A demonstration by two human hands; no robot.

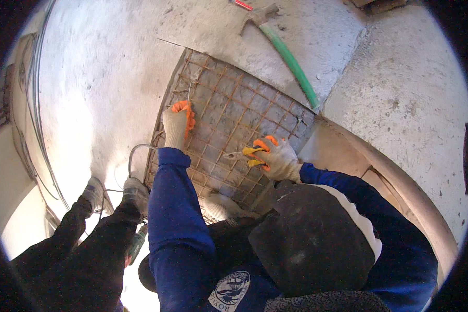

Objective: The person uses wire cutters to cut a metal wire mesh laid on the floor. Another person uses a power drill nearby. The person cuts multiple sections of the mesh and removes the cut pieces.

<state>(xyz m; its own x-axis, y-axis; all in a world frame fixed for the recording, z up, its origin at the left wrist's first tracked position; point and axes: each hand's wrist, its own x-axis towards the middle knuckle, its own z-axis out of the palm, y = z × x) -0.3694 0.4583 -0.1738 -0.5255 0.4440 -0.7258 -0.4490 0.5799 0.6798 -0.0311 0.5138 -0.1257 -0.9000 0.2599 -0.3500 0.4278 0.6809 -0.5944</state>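
A rusty steel wire mesh (234, 112) lies flat on a concrete surface in the middle of the view. My left hand (178, 124), in a white glove with orange fingertips, curls its fingers over a bar near the mesh's left edge. A thin wire (189, 91) sticks up just beyond that hand. My right hand (278, 157), gloved the same way, grips pliers with yellow handles (246, 153), whose jaws point left onto the mesh. Both forearms wear blue sleeves.
A hammer with a green handle (290, 60) lies on the concrete beyond the mesh. Another person's dark trouser legs and grey shoes (135, 191) stand at the left. A grey cable (134, 155) and a green power tool (137, 245) are beside them. A concrete ledge (400, 104) runs at the right.
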